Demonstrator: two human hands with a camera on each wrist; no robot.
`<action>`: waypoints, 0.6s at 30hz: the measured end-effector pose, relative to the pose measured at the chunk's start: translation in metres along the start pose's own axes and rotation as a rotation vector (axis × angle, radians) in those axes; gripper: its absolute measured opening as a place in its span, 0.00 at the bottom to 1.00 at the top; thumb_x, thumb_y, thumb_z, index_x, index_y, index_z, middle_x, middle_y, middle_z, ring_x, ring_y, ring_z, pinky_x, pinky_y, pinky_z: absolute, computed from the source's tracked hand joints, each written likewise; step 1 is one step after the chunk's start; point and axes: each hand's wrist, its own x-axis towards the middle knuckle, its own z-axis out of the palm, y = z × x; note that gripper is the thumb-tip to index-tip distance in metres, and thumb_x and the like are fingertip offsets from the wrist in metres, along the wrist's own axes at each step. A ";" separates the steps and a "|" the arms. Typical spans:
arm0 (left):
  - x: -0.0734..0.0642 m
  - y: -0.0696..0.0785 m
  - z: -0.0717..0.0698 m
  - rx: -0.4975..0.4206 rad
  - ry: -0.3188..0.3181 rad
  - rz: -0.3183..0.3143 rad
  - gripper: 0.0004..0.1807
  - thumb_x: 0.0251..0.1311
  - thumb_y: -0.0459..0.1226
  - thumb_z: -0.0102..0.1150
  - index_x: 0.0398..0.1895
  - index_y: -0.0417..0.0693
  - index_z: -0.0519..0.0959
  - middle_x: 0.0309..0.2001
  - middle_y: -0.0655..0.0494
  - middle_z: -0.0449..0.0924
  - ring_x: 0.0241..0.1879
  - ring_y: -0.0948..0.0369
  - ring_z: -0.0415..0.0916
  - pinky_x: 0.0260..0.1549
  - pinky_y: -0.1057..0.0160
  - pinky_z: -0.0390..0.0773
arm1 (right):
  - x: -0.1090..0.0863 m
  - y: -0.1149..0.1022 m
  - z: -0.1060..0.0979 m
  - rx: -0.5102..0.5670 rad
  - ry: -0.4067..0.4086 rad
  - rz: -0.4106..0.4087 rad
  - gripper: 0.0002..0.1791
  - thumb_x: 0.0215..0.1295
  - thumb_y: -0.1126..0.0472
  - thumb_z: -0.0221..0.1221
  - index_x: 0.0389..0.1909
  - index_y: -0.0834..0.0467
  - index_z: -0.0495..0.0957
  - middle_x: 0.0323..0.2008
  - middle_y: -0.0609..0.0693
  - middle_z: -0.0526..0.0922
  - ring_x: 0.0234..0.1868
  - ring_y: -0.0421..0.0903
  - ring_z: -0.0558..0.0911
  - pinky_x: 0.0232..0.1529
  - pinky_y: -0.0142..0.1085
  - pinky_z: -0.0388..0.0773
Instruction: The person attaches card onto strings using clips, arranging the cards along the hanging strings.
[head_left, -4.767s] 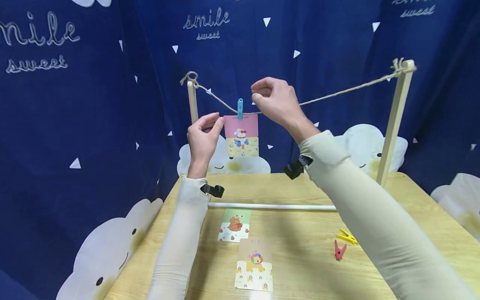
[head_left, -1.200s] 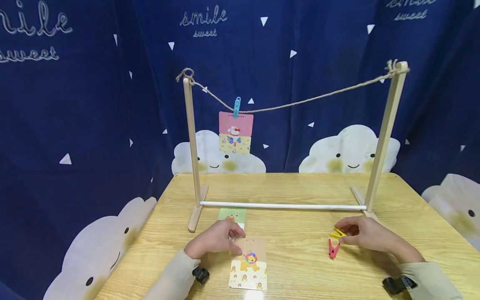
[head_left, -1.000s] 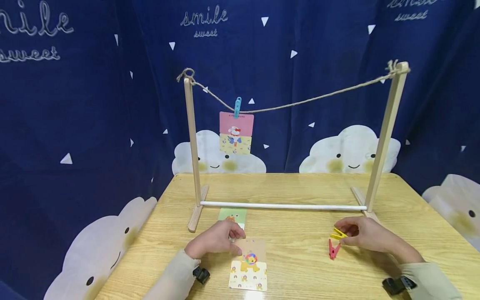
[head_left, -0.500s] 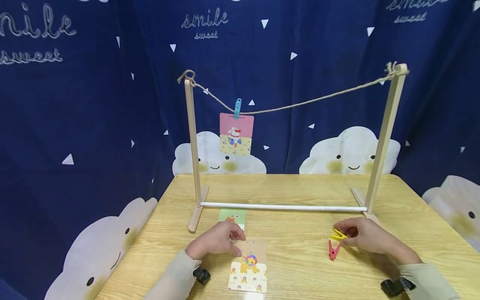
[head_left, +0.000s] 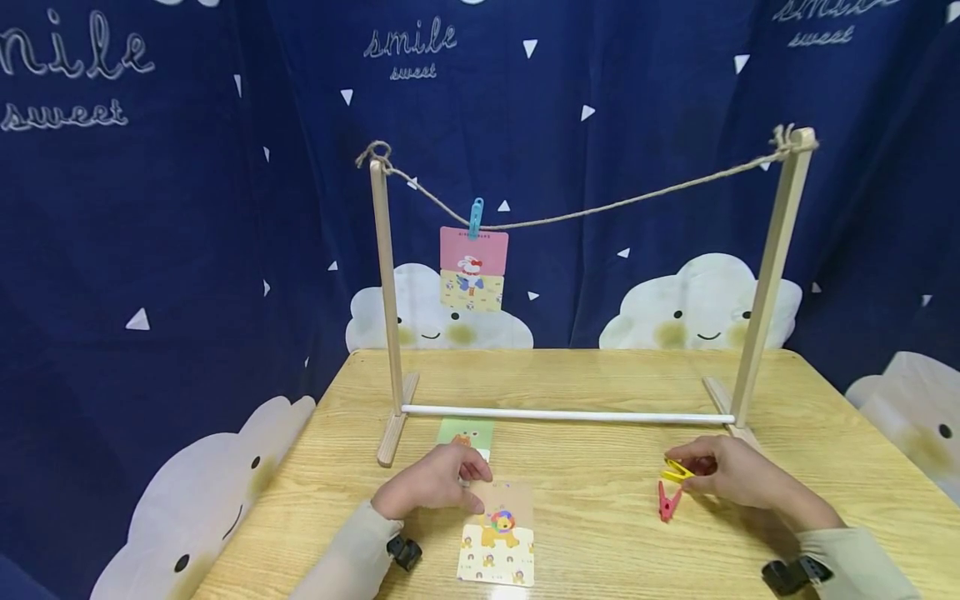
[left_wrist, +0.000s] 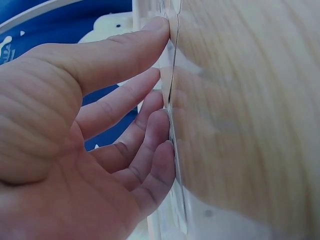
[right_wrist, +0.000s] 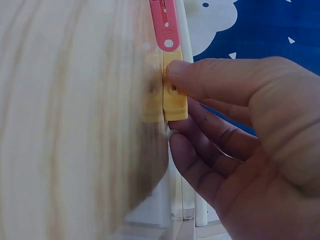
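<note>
My left hand (head_left: 435, 479) rests over the tabletop at the upper left of a tan lion card (head_left: 497, 537), with the thumb touching the card's edge. In the left wrist view its fingers (left_wrist: 160, 160) are gently bent, tips down at the surface. A green-topped bear card (head_left: 467, 428) is partly hidden behind that hand. On the right, my right hand (head_left: 738, 473) pinches a yellow clothespin (head_left: 677, 477), which lies on the table; the thumb presses on it in the right wrist view. A red clothespin (head_left: 667, 503) lies right beside it.
A wooden stand has two posts (head_left: 772, 267) joined by a white rod (head_left: 562, 414). Between the post tops sags a twine line (head_left: 622, 202). A blue clothespin (head_left: 476, 217) holds a pink-and-yellow rabbit card (head_left: 472, 268) on it. A blue curtain (head_left: 637, 92) hangs behind.
Both hands were raised at the hanging rabbit card; they have since come down to the table, left to the lion card and right to the yellow clothespin. Over the last second they barely move.
</note>
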 end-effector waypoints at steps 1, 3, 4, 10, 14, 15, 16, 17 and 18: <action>0.000 0.000 0.000 0.000 -0.001 -0.002 0.19 0.48 0.34 0.82 0.44 0.48 0.86 0.42 0.58 0.84 0.44 0.60 0.79 0.49 0.60 0.79 | 0.000 0.000 0.000 -0.004 -0.003 0.005 0.24 0.60 0.58 0.74 0.55 0.64 0.85 0.35 0.42 0.82 0.30 0.31 0.70 0.28 0.29 0.70; 0.000 0.001 0.000 0.001 -0.001 -0.006 0.20 0.49 0.34 0.82 0.46 0.48 0.86 0.42 0.58 0.84 0.44 0.59 0.79 0.50 0.60 0.79 | 0.000 0.000 0.000 -0.013 -0.002 0.006 0.23 0.60 0.59 0.74 0.54 0.64 0.85 0.34 0.42 0.82 0.30 0.31 0.70 0.28 0.29 0.70; 0.000 0.001 -0.001 0.002 -0.001 -0.008 0.20 0.49 0.34 0.82 0.47 0.48 0.86 0.43 0.58 0.83 0.44 0.59 0.79 0.50 0.60 0.79 | 0.000 0.000 0.000 -0.017 -0.001 0.006 0.23 0.60 0.59 0.74 0.54 0.64 0.85 0.34 0.42 0.81 0.30 0.31 0.70 0.28 0.29 0.71; -0.001 0.001 -0.001 0.007 0.001 -0.010 0.22 0.48 0.35 0.82 0.48 0.47 0.86 0.43 0.57 0.84 0.44 0.59 0.78 0.50 0.60 0.79 | 0.001 0.003 0.000 -0.023 0.001 0.005 0.22 0.60 0.59 0.74 0.54 0.63 0.85 0.35 0.41 0.82 0.31 0.31 0.73 0.30 0.30 0.74; 0.000 0.000 0.000 0.009 0.000 -0.009 0.21 0.48 0.35 0.82 0.47 0.48 0.86 0.43 0.57 0.84 0.44 0.60 0.78 0.49 0.60 0.79 | 0.001 0.003 0.001 -0.031 0.003 0.001 0.22 0.60 0.59 0.74 0.54 0.63 0.85 0.35 0.41 0.82 0.32 0.31 0.74 0.30 0.30 0.74; 0.000 0.000 0.000 0.012 0.000 -0.008 0.21 0.48 0.35 0.82 0.46 0.48 0.86 0.43 0.58 0.84 0.44 0.60 0.78 0.49 0.60 0.79 | 0.000 0.003 0.001 -0.034 0.005 -0.002 0.22 0.61 0.59 0.74 0.54 0.64 0.85 0.35 0.41 0.82 0.32 0.31 0.74 0.30 0.30 0.75; 0.000 0.000 0.000 0.015 0.000 -0.006 0.20 0.48 0.35 0.83 0.46 0.49 0.86 0.43 0.58 0.84 0.44 0.60 0.78 0.49 0.61 0.79 | 0.000 0.002 0.001 -0.035 0.005 -0.005 0.22 0.61 0.60 0.74 0.54 0.64 0.85 0.35 0.41 0.82 0.32 0.31 0.74 0.30 0.30 0.75; 0.001 0.000 0.000 0.017 0.001 -0.005 0.20 0.48 0.35 0.83 0.46 0.49 0.86 0.43 0.58 0.83 0.44 0.60 0.78 0.49 0.61 0.79 | 0.000 0.002 0.000 -0.037 0.008 -0.010 0.22 0.60 0.60 0.74 0.54 0.64 0.85 0.35 0.41 0.83 0.32 0.31 0.74 0.30 0.30 0.75; 0.001 0.000 0.000 0.021 0.002 -0.004 0.20 0.48 0.35 0.83 0.46 0.49 0.86 0.42 0.58 0.83 0.44 0.60 0.78 0.49 0.61 0.79 | 0.001 0.001 0.000 -0.039 0.011 -0.014 0.22 0.60 0.60 0.74 0.54 0.65 0.85 0.35 0.41 0.83 0.31 0.31 0.74 0.30 0.30 0.75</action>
